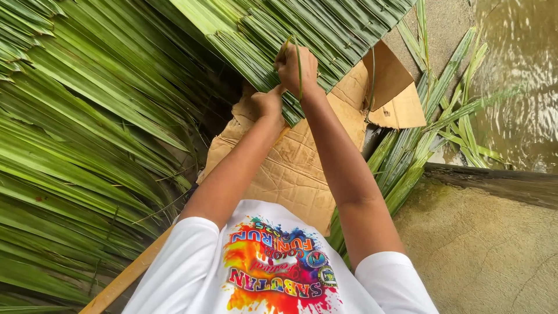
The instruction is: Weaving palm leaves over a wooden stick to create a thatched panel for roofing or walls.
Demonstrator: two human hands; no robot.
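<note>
A panel of folded green palm leaves [302, 29] stretches across the top of the head view. My right hand [297, 70] is closed on a thin green leaf strip [299, 64] at the panel's lower edge. My left hand [266, 104] sits just below and left of it, fingers closed against the same edge of folded leaves. What the left fingers grip is hidden under the leaves. A flattened brown cardboard sheet [302, 168] lies beneath both forearms.
A thick mass of long palm fronds [75, 151] fills the left side. Loose green leaves [418, 145] lie at the right by a dark wooden beam [494, 180]. Muddy water [523, 75] is at the upper right, rough concrete [482, 256] at the lower right. A wooden pole [125, 279] runs at lower left.
</note>
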